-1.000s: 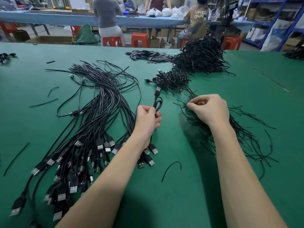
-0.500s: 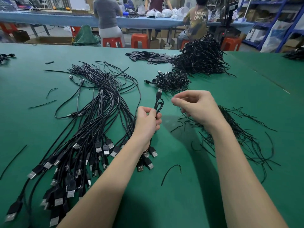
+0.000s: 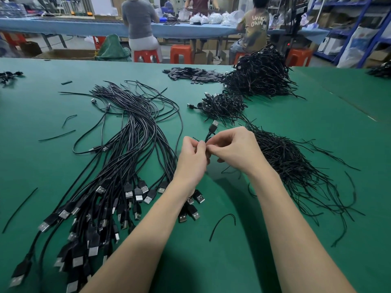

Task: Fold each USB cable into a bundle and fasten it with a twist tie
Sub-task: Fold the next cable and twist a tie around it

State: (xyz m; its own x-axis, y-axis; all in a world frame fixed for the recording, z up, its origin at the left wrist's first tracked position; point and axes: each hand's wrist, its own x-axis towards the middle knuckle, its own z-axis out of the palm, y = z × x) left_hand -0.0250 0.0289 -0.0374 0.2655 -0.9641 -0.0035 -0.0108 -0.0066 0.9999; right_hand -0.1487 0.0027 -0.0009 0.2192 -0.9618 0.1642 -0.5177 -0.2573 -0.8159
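Covering the whole view: green desk (image 3: 317,144). Lying fanned across its left half, plugs toward the near edge: loose USB cables (image 3: 131,157). Piling up toward the far edge: finished bundles (image 3: 258,79). Spreading out toward the right edge: heap of twist ties (image 3: 296,166). Meeting over the middle of the desk: left hand (image 3: 193,157), gripping the folded cable (image 3: 209,136) with its plug sticking upward, and right hand (image 3: 234,151), pinching at the same spot, presumably on a tie, too thin to be seeing clearly. Judging the step: fastening just beginning. Needing next: wrapping the tie around the bundle's waist and twisting its ends, while keeping the loops squeezed.
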